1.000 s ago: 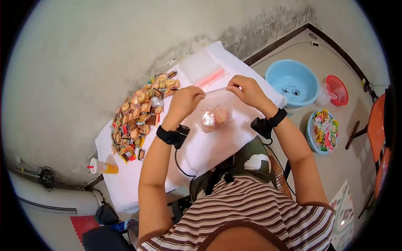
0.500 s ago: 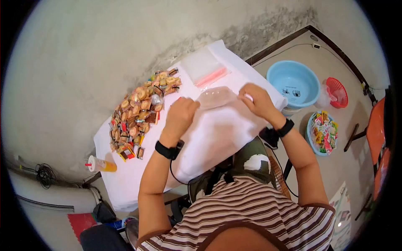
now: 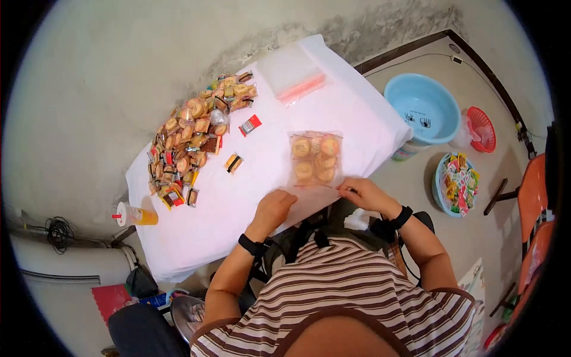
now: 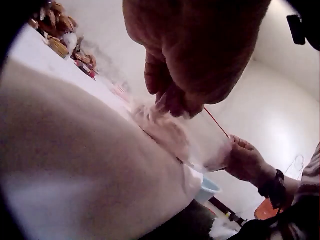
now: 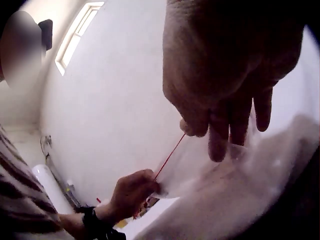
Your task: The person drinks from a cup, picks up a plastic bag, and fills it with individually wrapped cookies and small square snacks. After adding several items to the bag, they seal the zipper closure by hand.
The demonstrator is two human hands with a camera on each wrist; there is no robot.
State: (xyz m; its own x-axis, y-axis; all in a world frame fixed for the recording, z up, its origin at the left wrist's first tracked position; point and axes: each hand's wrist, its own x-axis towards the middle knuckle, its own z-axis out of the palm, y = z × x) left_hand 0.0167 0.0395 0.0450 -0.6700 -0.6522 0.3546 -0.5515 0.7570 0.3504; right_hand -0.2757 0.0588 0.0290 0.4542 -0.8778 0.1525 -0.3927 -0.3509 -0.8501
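A clear zip bag (image 3: 315, 159) with several round wrapped cookies in it lies toward the front edge of the white-covered table, its mouth toward the body. My left hand (image 3: 275, 208) pinches one corner of the mouth, and my right hand (image 3: 364, 195) pinches the other. Between them the red zip line runs taut in the left wrist view, from the left hand (image 4: 195, 55) to the right hand (image 4: 245, 157). In the right wrist view the bag's film (image 5: 185, 172) hangs below the right hand's fingers (image 5: 217, 135).
Wrapped cookies (image 3: 190, 128) are heaped along the table's left side, with a red packet (image 3: 250, 125) and a single cookie (image 3: 234, 163) apart from them. Flat zip bags (image 3: 291, 74) lie at the back. A drink cup (image 3: 137, 215) stands at the left edge; a blue basin (image 3: 422, 107) stands right.
Both hands have come back toward the body with the bag, which was raised and tilted and now lies flat with its cookies spread. The two loose packets have come into view.
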